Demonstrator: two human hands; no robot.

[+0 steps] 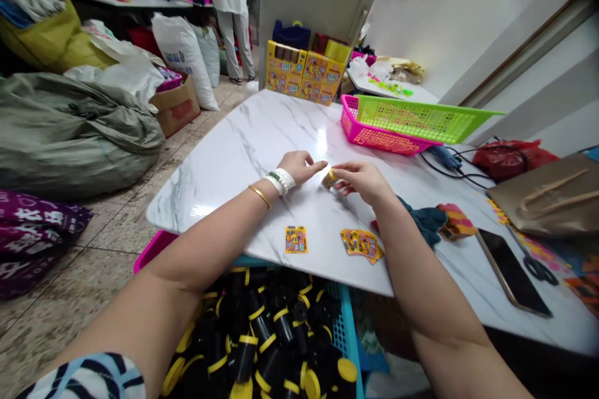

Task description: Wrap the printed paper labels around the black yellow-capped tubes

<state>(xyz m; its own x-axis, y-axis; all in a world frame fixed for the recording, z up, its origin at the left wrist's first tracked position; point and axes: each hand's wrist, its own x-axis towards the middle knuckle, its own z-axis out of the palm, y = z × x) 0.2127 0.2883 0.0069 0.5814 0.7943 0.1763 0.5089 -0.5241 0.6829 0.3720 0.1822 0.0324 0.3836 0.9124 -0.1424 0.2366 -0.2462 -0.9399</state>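
My right hand (362, 181) grips a small canister (329, 179) with a yellow lid, now wrapped in a printed label, tilted just above or on the marble-patterned table (224, 168). Beside it, my left hand (303, 168) holds nothing visible, its thumb and fingers apart and pointing at the canister. One yellow printed sticker (296, 240) lies flat on the table before me. Right of it is a fanned stack of similar stickers (362, 244), close to my right forearm. Below the table edge, a blue basket (345, 324) holds many black canisters (283, 324) with yellow lids.
Yellow printed boxes (304, 72) stand at the table's far end. A pink basket (384, 137) with a green basket (421, 118) sits at the right back. A phone (512, 271), scissors (538, 268) and a brown bag (552, 193) lie right. Sacks (75, 131) fill the left floor; a person (231, 6) stands behind.
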